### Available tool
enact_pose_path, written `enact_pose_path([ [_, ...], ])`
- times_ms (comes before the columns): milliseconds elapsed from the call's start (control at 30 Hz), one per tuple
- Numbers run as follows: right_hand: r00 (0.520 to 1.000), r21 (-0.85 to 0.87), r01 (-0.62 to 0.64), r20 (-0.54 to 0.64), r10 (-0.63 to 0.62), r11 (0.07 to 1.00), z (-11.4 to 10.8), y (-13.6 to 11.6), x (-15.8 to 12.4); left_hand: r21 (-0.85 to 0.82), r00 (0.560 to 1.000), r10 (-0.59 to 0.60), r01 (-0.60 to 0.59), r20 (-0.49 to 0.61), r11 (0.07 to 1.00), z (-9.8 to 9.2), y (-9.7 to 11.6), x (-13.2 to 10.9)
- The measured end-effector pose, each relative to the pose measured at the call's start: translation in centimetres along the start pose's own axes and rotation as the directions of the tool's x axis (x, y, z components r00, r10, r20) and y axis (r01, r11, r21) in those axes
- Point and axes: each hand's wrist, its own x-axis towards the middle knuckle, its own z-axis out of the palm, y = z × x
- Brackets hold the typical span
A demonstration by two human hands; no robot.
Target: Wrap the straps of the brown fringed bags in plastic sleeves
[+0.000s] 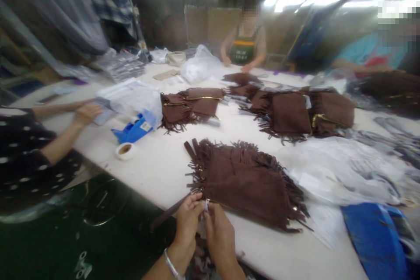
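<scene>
A dark brown fringed bag (246, 181) lies flat on the table in front of me, its near edge toward me. At the bag's near left corner, my left hand (187, 223) is closed in a pinch by a small metal fitting. My right hand (220, 234) is closed beside it, fingertips on a small shiny whitish piece (206, 204) at the same corner. Its exact kind is too small to make out. A brown strap (169, 213) runs from that corner over the table edge, left of my hands.
A blue tape dispenser (133, 129) and a tape roll (125, 151) stand at left, near a co-worker's hand (87, 113). More brown fringed bags (290, 111) lie farther back. Clear plastic bags (344, 168) and a blue object (374, 236) are at right. Other people work around the table.
</scene>
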Motion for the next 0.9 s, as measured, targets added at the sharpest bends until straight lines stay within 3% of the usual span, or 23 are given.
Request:
enact_pose_path([
  [167, 0.994, 0.384, -0.109, 0.069, 0.089, 0.917, -0.6, 0.2, 0.3, -0.036, 0.969, -0.239, 0.241, 0.062, 0.970, -0.5, 0.6, 0.0],
  [333, 0.978, 0.688, -0.209, 0.143, 0.153, 0.695, -0.8, 0.4, 0.4, -0.085, 0.923, -0.365, 0.376, 0.122, 0.923, -1.1, 0.7, 0.7],
  [500, 0.942, 0.823, -0.334, 0.272, 0.197, 0.459, -0.5, 1.1, 0.3, -0.065, 0.867, -0.429, 0.458, 0.255, 0.887, -1.4, 1.4, 1.1],
  [600, 0.900, 0.837, -0.426, 0.354, 0.255, 0.343, -0.2, 1.4, 0.1, -0.024, 0.848, -0.433, 0.462, 0.306, 0.887, -1.3, 1.9, 1.1],
  [733, 0.862, 0.844, -0.488, 0.427, 0.273, 0.223, 0.1, 1.7, -0.2, -0.008, 0.863, -0.397, 0.420, 0.313, 0.907, -1.3, 1.9, 0.9],
  [900, 0.862, 0.837, -0.478, 0.389, 0.324, 0.266, 0.9, 2.4, -0.4, 0.123, 0.922, -0.279, 0.254, 0.267, 0.959, -1.2, 1.7, 0.2],
])
